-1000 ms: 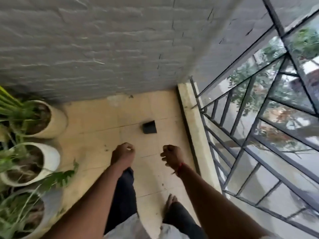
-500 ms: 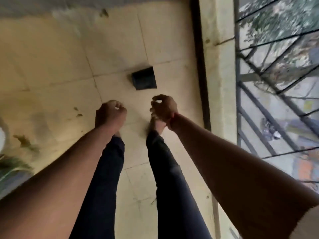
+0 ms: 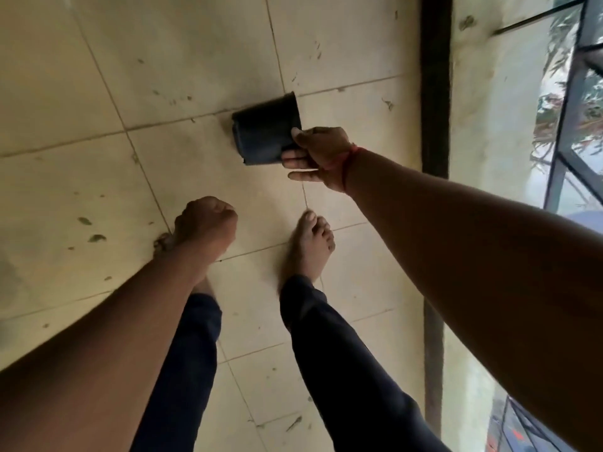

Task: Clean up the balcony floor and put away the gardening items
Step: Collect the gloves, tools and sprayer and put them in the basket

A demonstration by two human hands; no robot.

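Pale tiled floor (image 3: pixel 182 60), grout lines running across it, flecked with bits of leaf and dirt (image 3: pixel 96 237). A small black pot (image 3: pixel 264 132) lies tipped on its side on the tiles. Two bare feet (image 3: pixel 310 246) stand just below it.

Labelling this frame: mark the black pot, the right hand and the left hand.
black pot (image 3: pixel 264 132), head view, on its dark side wall.
right hand (image 3: pixel 321 158), head view, on its back.
left hand (image 3: pixel 207 223), head view, on its closed fist.

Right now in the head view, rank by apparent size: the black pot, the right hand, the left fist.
1. Black pot, clearly largest.
2. Right hand and left fist: they look alike, and their differing poses make ranking them unsure.
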